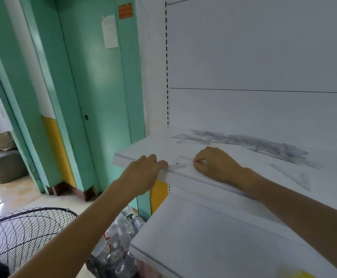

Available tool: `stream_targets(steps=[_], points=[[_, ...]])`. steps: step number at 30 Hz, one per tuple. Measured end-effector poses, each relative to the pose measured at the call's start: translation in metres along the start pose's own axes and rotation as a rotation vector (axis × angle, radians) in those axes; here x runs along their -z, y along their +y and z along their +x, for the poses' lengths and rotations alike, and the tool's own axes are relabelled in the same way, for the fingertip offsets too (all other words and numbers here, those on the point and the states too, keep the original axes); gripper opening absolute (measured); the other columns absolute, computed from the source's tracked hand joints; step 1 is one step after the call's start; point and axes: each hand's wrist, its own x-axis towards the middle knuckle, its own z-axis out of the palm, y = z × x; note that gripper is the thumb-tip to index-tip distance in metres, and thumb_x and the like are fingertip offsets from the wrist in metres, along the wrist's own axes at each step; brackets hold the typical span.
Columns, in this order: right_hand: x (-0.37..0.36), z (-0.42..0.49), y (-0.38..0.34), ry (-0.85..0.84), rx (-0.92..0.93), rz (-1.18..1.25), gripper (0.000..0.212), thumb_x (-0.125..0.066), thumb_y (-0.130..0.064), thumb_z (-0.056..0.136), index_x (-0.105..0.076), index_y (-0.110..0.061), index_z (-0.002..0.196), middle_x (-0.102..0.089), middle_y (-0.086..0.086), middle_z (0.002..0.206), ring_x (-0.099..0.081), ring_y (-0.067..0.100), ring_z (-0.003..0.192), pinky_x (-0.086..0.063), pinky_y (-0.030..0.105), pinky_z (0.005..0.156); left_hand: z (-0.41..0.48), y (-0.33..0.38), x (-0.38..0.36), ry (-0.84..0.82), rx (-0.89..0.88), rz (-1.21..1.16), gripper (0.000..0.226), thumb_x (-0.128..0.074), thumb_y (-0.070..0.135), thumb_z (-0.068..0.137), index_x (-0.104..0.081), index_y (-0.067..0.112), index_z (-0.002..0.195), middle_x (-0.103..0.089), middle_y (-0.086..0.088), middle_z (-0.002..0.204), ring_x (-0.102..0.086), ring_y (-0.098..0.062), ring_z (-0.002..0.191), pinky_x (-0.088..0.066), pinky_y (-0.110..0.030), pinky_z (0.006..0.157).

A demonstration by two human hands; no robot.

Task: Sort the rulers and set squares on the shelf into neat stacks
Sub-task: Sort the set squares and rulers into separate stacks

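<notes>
At the left end of the shelf, the left hand sits at the front lip with its fingers curled down onto one end of a clear piece. It is too see-through for me to say whether it is a ruler or a set square. It lies flat along the front edge between the two hands. The right hand has the other end, thumb and fingertips pinched together on it and the rest of the fingers tucked in. So this looks like one piece being squared up or set down at the front, perhaps the start of a stack. I can see no finished stack anywhere. Behind the hands and running off to the right along the back of the shelf, the heap of clear rulers and set squares is a loose, overlapping jumble. Further right, a lone set square lies flat near the front, well apart from the rest. By my reckoning the sorting has barely begun, and nearly all of it is left to do.
</notes>
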Motion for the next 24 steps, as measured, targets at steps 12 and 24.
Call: stream_targets(steps=[12,24], points=[[0.003,-0.052,-0.039,0.095,0.054,-0.266,0.028,-0.046,-0.040,0.093,-0.050,-0.012,0.093,-0.055,0.002,0.093,-0.049,0.019,0.086,-0.025,0.025,0.065,-0.021,-0.010,-0.007,0.231,0.067,-0.653,0.039,-0.037,0.021,0.098,-0.042,0.024,0.137,-0.060,-0.004,0.100,-0.053,-0.011,0.073,-0.040,-0.020,0.062],[0.089,-0.159,0.028,0.318,-0.286,-0.184,0.022,-0.036,-0.015,0.098,-0.054,-0.004,0.091,-0.062,0.014,0.080,-0.056,0.032,0.068,-0.045,0.042,0.062,0.007,0.107,0.017,0.201,-0.155,-0.767,0.038,-0.039,0.035,0.096,-0.049,0.022,0.130,-0.052,-0.005,0.106,-0.051,-0.019,0.102,-0.033,-0.023,0.082]])
